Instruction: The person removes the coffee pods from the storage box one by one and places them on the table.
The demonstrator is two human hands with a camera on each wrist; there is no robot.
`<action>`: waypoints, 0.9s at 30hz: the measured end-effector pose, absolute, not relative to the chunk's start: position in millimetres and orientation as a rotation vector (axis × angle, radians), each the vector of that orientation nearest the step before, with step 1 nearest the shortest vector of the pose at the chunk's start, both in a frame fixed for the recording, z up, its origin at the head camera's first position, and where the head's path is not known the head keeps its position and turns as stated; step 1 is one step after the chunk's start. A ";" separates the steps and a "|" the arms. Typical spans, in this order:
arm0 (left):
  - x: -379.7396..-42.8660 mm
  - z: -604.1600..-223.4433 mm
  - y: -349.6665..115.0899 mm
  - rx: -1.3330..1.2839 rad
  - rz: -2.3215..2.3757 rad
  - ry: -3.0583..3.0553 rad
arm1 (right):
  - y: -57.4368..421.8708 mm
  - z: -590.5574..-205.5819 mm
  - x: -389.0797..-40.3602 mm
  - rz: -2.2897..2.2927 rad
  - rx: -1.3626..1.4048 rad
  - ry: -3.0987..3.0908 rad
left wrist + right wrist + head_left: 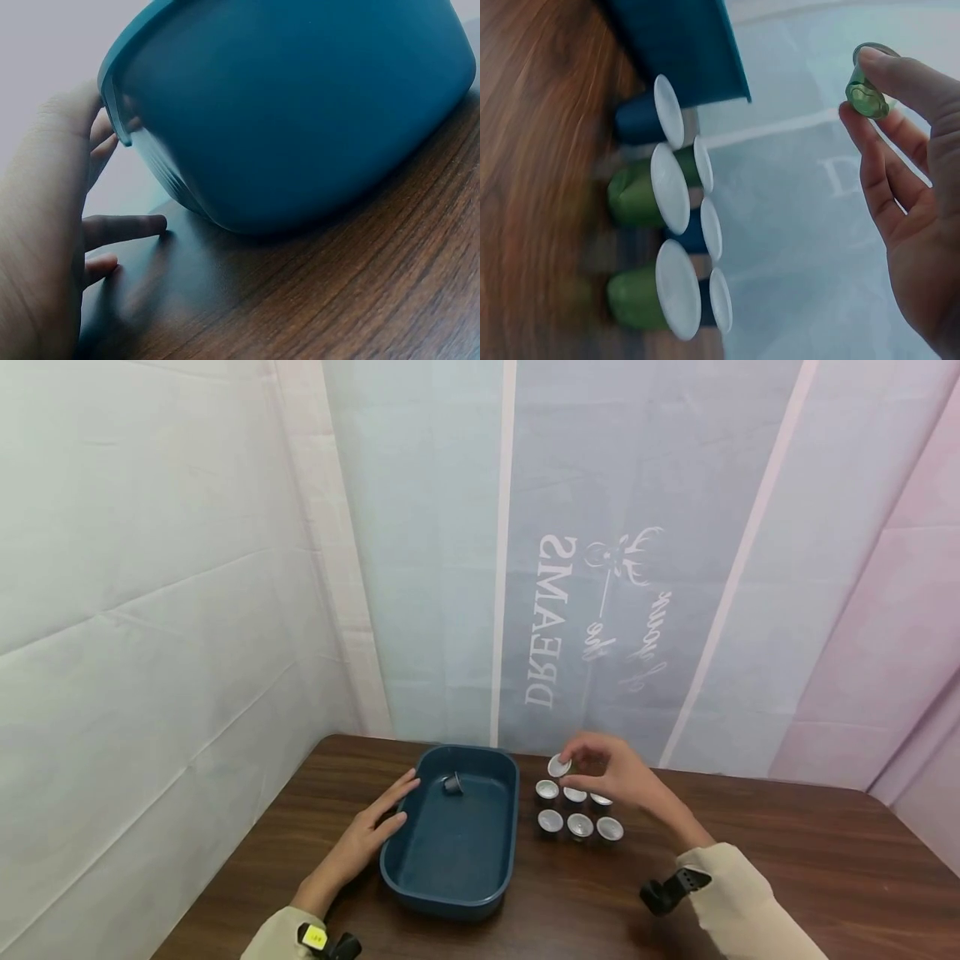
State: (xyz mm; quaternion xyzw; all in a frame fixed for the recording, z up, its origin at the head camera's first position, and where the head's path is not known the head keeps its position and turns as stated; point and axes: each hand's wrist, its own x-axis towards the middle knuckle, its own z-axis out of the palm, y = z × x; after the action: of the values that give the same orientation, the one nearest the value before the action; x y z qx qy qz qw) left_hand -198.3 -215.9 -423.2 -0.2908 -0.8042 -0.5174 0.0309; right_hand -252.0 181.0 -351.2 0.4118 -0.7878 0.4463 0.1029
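In the head view my right hand is raised above the table and pinches a coffee capsule between thumb and fingertips. The right wrist view shows that capsule as shiny green. Below and near this hand stand several capsules in two rows, green ones and dark blue ones, pale lids up. My left hand rests at the left rim of a blue rectangular basin, fingers extended; some of them reach down beside it in the left wrist view. Inside the basin a dark capsule lies on its side.
The brown wood-grain table extends to the right of the capsules. Pale fabric hangs behind it, with a printed backdrop at the rear and a white sheet at the left. A strapped dark device sits at the right wrist.
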 end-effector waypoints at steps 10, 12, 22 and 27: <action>-198.7 -424.0 -215.8 -0.887 -1.571 -2.481 | 209.0 -355.8 -227.9 1.337 0.984 -2.289; -198.3 -423.8 -215.7 -0.889 -1.568 -2.477 | 216.3 -360.5 -225.5 1.345 0.913 -2.307; -196.4 -419.6 -215.1 -0.888 -1.562 -2.481 | 257.0 -409.6 -238.2 1.468 0.674 -2.302; -200.6 -427.4 -217.1 -0.898 -1.557 -2.488 | 269.3 -420.1 -236.4 1.531 0.553 -2.272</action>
State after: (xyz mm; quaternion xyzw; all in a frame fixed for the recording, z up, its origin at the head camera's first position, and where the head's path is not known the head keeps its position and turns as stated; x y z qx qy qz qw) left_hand -200.6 -217.1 -427.4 -0.2924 -0.8101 -0.5069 0.0360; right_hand -236.4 269.3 -420.1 0.1948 -0.8006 0.5398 0.1725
